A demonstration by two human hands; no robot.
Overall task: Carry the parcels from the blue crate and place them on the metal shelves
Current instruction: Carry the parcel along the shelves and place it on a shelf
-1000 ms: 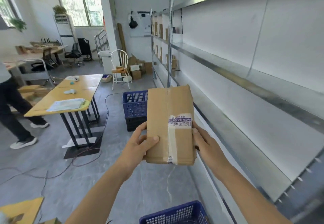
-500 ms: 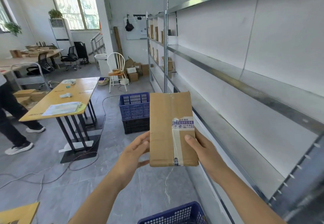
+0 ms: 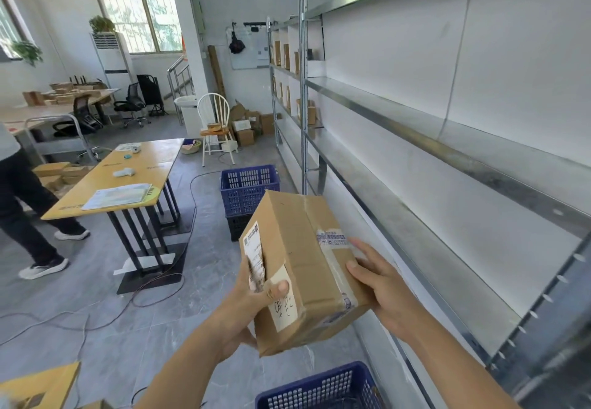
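I hold a brown cardboard parcel (image 3: pixel 299 268) with tape and white labels in front of my chest, tilted so one end faces me. My left hand (image 3: pixel 252 309) grips its near left end, thumb on a handwritten label. My right hand (image 3: pixel 380 287) holds its right side. The metal shelves (image 3: pixel 425 203) run along the wall on my right, their near bays bare. The rim of a blue crate (image 3: pixel 323 386) shows at the bottom edge, below the parcel.
A second blue crate (image 3: pixel 248 184) sits on a black one on the floor ahead. A yellow table (image 3: pixel 128 178) stands to the left with papers on it. A person (image 3: pixel 22 203) walks at far left. Cables cross the floor. Far shelf bays hold boxes (image 3: pixel 308 114).
The parcel was upright with its broad face toward me; now it is turned and tilted, lower and closer. My left hand has shifted to its near end.
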